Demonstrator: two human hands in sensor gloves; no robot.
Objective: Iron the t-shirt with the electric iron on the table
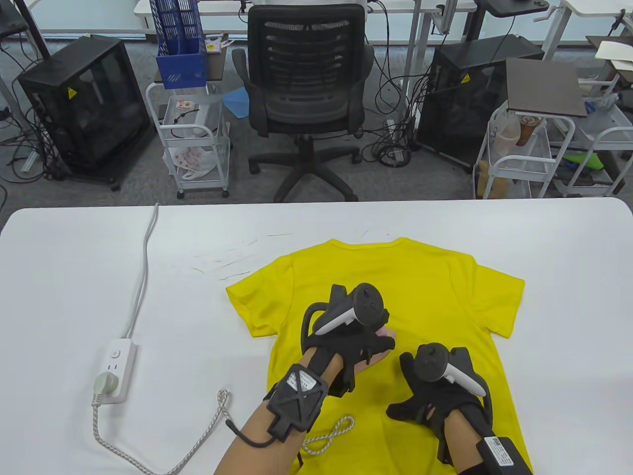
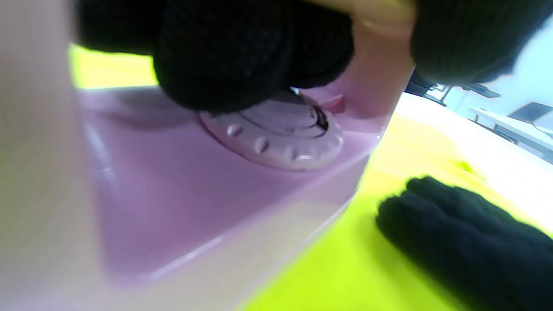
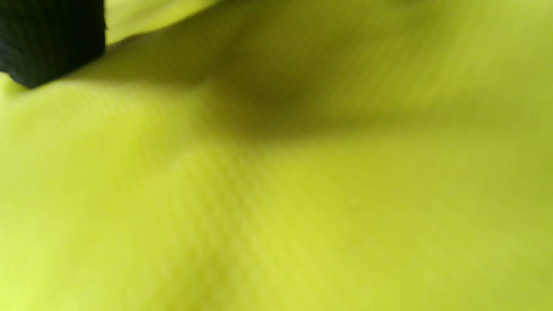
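A yellow t-shirt [image 1: 435,292] lies flat on the white table [image 1: 74,277], collar away from me. My left hand [image 1: 346,341] grips the handle of a pink electric iron [image 1: 383,344] that rests on the middle of the shirt; most of the iron is hidden under the hand. In the left wrist view the iron's pink body and dial [image 2: 281,134] fill the frame, with my gloved fingers [image 2: 224,52] wrapped above it. My right hand [image 1: 425,396] rests flat on the shirt's lower part, just right of the iron. The right wrist view shows only yellow cloth [image 3: 302,194].
A white power strip [image 1: 116,368] lies at the table's left, with the iron's plug in it and the braided cord [image 1: 198,445] running along the near edge to the iron. An office chair [image 1: 304,99], carts and black cabinets stand beyond the far edge.
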